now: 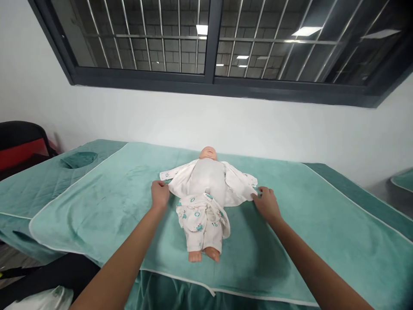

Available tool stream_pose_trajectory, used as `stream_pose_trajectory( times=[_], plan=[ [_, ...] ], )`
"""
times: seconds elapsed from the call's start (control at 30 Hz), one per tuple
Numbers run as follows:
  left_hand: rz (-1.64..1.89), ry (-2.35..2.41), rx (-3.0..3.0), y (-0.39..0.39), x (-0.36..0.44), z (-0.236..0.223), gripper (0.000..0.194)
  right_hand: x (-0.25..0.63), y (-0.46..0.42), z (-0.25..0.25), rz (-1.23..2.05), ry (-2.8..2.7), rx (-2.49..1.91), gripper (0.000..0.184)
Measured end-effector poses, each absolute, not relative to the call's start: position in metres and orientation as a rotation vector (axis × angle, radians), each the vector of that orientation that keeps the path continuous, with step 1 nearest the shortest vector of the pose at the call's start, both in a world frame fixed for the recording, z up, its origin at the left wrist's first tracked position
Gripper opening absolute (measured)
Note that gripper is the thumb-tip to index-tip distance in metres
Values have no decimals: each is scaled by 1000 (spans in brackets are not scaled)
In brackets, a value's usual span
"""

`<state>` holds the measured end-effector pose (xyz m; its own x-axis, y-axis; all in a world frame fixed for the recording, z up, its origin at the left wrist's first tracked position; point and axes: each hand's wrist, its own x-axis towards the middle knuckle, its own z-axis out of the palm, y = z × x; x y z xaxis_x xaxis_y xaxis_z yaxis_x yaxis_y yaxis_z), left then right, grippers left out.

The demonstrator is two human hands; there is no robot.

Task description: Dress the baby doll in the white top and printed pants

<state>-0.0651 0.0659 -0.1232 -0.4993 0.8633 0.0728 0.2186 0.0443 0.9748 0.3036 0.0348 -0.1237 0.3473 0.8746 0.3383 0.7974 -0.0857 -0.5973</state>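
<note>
A baby doll [208,152] lies on its back on a green bed cover, head toward the wall and bare feet toward me. Its white baby shirt [238,185] is spread wide at the front, baring the pale torso. Patterned white baby pants [195,219] cover the legs, bunched at the waist. My left hand [160,194] is closed at the shirt's left edge, below the sleeve. My right hand [266,202] pinches the shirt's right lower corner between thumb and fingers.
The green cover [106,206] lies over a padded bed [41,185] with a face hole at the left. A white wall [206,116] and barred window [206,82] rise behind. A black and red chair [22,148] stands at far left.
</note>
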Motion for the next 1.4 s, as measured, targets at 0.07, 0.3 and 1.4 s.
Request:
stream_pose_trajectory(
  times=[0.07, 0.3, 1.4],
  plan=[
    [1455, 1749, 1212, 59, -59, -126, 19, 291, 23, -134, 125, -1576, -1777, 29],
    [829, 1216, 1742, 29, -45, -96, 18, 209, -1, -116, 662, -2071, -1322, 18],
    [956, 1309, 2182, 71, -26, -119, 21, 226, 52, -133, 245, -2058, -1194, 47]
  ],
)
